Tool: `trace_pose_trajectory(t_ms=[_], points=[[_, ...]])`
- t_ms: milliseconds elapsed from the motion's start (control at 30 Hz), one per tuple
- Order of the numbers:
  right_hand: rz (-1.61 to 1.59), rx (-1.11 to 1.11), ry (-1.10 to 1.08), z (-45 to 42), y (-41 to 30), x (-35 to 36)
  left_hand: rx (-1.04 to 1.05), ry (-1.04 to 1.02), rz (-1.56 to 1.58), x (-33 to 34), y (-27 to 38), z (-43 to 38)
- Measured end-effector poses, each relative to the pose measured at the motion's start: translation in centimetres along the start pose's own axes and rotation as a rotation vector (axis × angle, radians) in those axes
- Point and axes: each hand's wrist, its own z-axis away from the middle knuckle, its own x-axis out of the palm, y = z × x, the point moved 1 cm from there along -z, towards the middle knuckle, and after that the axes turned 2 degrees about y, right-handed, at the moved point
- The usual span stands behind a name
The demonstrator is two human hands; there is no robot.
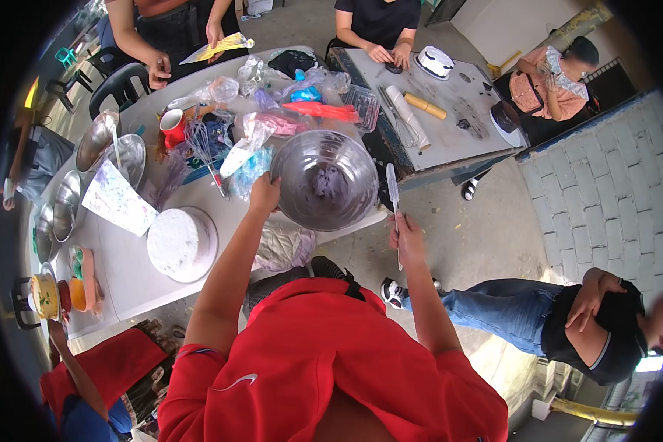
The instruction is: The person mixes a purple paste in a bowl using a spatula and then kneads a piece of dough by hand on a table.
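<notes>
My left hand (265, 194) grips the rim of a large stainless steel mixing bowl (287, 190) on its left side. The bowl's mouth faces me, and a small mass of pale purple icing (330, 181) lies at its bottom, with smears up the wall. In my right hand (407, 238) is an icing spatula (392, 185), blade pointing away from me, to the right of the bowl and apart from it. A round white-iced cake (178, 243) stands on a board to the left of my left forearm.
Piping bags (320, 110), a wire whisk (201, 146), a red mug (172, 127) and metal bowls (66, 204) crowd the white table (127, 293). A second table (442, 132) holds cakes and a rolling pin (424, 105). Several people are around; one stands at right (591, 326).
</notes>
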Motion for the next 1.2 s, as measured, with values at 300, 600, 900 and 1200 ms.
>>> trace_pose_trajectory(t_ms=[300,600,900,1200], points=[[0.347,-0.255,0.124,-1.6,3.0,2.0,-0.010,0.009,0.004,0.1,0.0,0.4],[0.391,-0.241,0.144,-0.3,2.7,3.3,0.004,0.045,-0.002,0.3,0.0,0.7],[0.324,-0.212,0.165,0.5,2.8,3.5,-0.026,0.058,0.014,0.5,0.5,1.3],[0.304,-0.148,0.167,-0.1,2.9,3.5,-0.036,0.048,0.063,0.6,0.6,1.3]])
